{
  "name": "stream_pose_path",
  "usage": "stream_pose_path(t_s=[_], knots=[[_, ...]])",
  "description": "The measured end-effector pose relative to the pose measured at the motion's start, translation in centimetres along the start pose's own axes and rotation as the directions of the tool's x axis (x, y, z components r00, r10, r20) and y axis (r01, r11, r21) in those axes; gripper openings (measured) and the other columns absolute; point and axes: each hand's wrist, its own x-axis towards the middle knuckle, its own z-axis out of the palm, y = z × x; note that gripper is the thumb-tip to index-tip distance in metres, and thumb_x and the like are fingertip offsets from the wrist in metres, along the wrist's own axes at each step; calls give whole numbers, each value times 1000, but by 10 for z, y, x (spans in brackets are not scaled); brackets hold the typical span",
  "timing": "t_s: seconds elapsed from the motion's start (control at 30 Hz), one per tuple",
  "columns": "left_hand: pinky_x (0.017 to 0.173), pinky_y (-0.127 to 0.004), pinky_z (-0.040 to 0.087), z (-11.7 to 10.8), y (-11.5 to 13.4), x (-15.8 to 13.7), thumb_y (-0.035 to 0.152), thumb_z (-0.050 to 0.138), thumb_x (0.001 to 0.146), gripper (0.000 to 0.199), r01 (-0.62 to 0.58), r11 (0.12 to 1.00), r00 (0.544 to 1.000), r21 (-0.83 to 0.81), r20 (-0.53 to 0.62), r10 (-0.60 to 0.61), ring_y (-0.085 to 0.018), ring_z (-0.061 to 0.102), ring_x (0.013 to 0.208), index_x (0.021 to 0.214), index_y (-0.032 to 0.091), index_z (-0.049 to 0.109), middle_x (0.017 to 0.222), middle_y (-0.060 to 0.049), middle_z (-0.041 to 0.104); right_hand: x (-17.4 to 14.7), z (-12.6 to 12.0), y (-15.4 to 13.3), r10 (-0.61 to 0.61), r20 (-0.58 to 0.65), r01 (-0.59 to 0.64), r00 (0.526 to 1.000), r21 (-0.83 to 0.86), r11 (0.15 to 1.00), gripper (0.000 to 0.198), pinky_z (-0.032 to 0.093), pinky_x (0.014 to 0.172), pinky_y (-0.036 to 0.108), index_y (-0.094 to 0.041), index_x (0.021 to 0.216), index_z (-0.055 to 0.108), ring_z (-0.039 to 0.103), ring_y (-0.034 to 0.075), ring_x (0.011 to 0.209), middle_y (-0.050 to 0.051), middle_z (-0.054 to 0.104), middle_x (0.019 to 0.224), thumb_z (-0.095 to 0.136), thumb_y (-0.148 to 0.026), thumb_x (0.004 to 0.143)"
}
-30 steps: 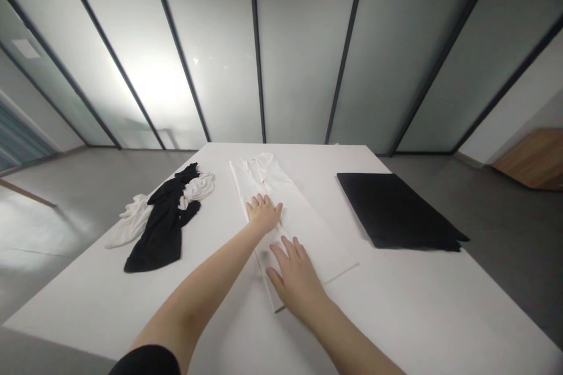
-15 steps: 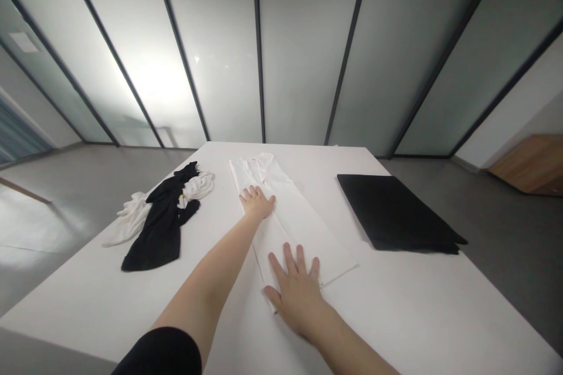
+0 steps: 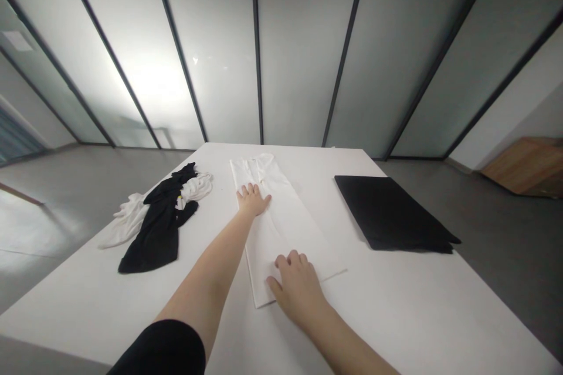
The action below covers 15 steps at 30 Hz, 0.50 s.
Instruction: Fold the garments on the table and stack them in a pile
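A white garment [image 3: 288, 217], folded into a long strip, lies down the middle of the white table. My left hand [image 3: 254, 200] rests flat on its upper part with the fingers spread; nothing is gripped. Over the near end is my right hand [image 3: 299, 288], its fingers bent and the thumb held apart. Nothing shows between its thumb and fingers, and I cannot tell how firmly it touches the cloth. The garment's near hem emerges on both sides of the right hand. Its exact kind is unclear from here.
On the left side of the table [image 3: 211, 328] lie a crumpled black garment [image 3: 158, 234] and white garments [image 3: 196, 186] beside and under it. A flat stack of folded black cloth [image 3: 391, 214] is at the right edge. Frosted glass panels [image 3: 299, 58] stand behind.
My right hand's spread fingers have curled in. The garment's near end has shifted left and its near corner lies straighter. My left hand stays in place on the cloth.
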Motion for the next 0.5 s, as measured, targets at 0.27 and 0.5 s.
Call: stream_pose_path(t_s=[0.27,0.5], knots=[[128,-62,15,-9,-30,12,71,30,100,90,-157,987,987,38,49,155,-42,12,163,169,14,25,177,-18,17,-8,1,-2,-510,93,456,855,335,825,29,46,104,39,-21,120,75,59,27,117,10,69,118,69,-36,96],[129,-56,17,-16,-48,10,60,40,103,74,-272,961,962,44,36,270,-35,19,163,166,22,33,176,-14,24,-5,-4,-3,-663,14,548,749,550,631,35,45,110,34,-25,131,72,61,22,125,7,68,135,65,-25,97]])
